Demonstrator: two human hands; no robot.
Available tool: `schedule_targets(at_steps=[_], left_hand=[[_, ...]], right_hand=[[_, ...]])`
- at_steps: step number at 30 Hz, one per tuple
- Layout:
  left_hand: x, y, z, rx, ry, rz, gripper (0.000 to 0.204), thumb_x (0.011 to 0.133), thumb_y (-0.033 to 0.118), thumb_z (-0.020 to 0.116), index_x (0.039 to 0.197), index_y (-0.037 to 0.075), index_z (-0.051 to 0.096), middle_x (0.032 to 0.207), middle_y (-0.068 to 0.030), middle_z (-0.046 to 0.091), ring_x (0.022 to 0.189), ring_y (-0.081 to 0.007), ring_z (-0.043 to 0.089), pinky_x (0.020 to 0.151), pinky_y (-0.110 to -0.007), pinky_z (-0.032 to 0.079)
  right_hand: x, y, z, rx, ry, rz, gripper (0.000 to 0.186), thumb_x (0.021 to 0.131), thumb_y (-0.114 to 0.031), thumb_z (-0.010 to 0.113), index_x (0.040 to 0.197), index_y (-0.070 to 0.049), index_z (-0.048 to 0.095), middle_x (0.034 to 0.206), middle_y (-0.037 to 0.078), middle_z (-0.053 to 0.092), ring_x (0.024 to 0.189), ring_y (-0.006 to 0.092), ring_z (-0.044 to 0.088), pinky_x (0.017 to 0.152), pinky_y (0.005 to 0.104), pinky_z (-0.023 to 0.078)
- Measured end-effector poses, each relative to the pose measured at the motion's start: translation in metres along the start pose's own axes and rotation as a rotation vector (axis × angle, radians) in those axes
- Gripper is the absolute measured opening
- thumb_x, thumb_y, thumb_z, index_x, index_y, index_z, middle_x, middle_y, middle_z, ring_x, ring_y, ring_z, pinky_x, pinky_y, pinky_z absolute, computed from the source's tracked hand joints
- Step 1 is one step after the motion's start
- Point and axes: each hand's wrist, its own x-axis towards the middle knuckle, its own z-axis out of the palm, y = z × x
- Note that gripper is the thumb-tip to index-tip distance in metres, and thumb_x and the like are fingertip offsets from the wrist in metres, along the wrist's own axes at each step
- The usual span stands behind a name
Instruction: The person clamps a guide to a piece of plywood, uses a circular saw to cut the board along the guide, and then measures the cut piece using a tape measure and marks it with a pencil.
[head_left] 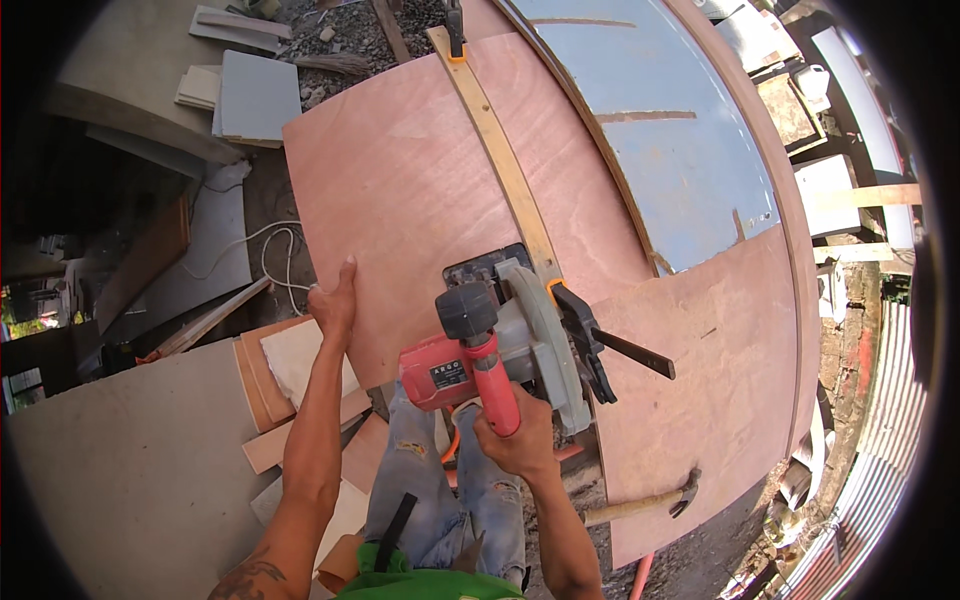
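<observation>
My right hand (518,438) is wrapped round the red handle of a circular saw (462,372). The saw's base rests on the near edge of a reddish plywood sheet (390,170), beside a long wooden strip (497,150) lying across the sheet. At the sheet's left edge, my left hand (335,300) grips it with the thumb on top; the other fingers are partly hidden. A black clamp (580,335) holds the strip's near end close to the saw's right side. Another clamp (455,35) sits at its far end. The saw's blade is hidden from above.
A hammer (645,503) lies on the plywood at the near right. Beyond it is a light blue panel (670,150). Wood offcuts (290,370) and a white cord (268,255) lie at the left. Grey boards (258,95) are stacked at the far left.
</observation>
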Motion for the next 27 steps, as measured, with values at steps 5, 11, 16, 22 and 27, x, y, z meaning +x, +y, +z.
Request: schedule_targets(at_steps=[5,11,16,22,27], left_hand=[[0.000,0.002,-0.003,-0.063,-0.029,0.024,0.064,0.077,0.046,0.076,0.110,-0.009,0.067,0.110,-0.0209,0.070,0.104,-0.0308,0.067,0.090,-0.037,0.049],[0.003,-0.001,0.000,-0.062,-0.015,0.004,0.067,0.075,0.047,0.078,0.108,-0.010,0.067,0.111,-0.0221,0.069,0.104,-0.0316,0.066,0.092,-0.037,0.049],[-0.003,0.002,0.003,-0.030,-0.004,0.018,0.069,0.075,0.048,0.077,0.108,-0.011,0.066,0.112,-0.0230,0.068,0.106,-0.0330,0.066,0.092,-0.038,0.048],[-0.002,0.000,-0.003,-0.040,-0.037,0.006,0.071,0.075,0.050,0.076,0.108,-0.012,0.065,0.112,-0.0248,0.068,0.106,-0.0345,0.065,0.093,-0.039,0.048],[0.010,-0.016,0.001,-0.093,-0.019,0.063,0.076,0.074,0.052,0.077,0.110,-0.014,0.063,0.111,-0.0269,0.067,0.107,-0.0361,0.065,0.093,-0.040,0.048]], right_hand=[[0.005,-0.006,0.001,-0.003,0.001,-0.007,0.018,0.074,-0.009,0.069,0.088,-0.001,0.060,0.066,0.012,0.059,0.057,0.0230,0.059,0.059,0.0327,0.048],[0.009,-0.005,0.003,-0.028,0.012,-0.020,0.018,0.073,-0.008,0.069,0.087,-0.001,0.060,0.066,0.013,0.060,0.057,0.0243,0.061,0.059,0.0332,0.049],[0.008,0.001,0.000,-0.023,0.003,-0.009,0.018,0.073,-0.008,0.069,0.086,0.000,0.060,0.067,0.013,0.061,0.058,0.0254,0.062,0.060,0.0336,0.050],[0.009,-0.004,0.007,-0.048,0.009,-0.005,0.016,0.073,-0.008,0.069,0.084,-0.001,0.060,0.067,0.013,0.061,0.058,0.0242,0.062,0.060,0.0332,0.049],[0.016,-0.016,0.007,-0.024,0.009,-0.027,0.014,0.074,-0.008,0.068,0.081,-0.001,0.058,0.065,0.012,0.059,0.056,0.0218,0.058,0.058,0.0328,0.048]])
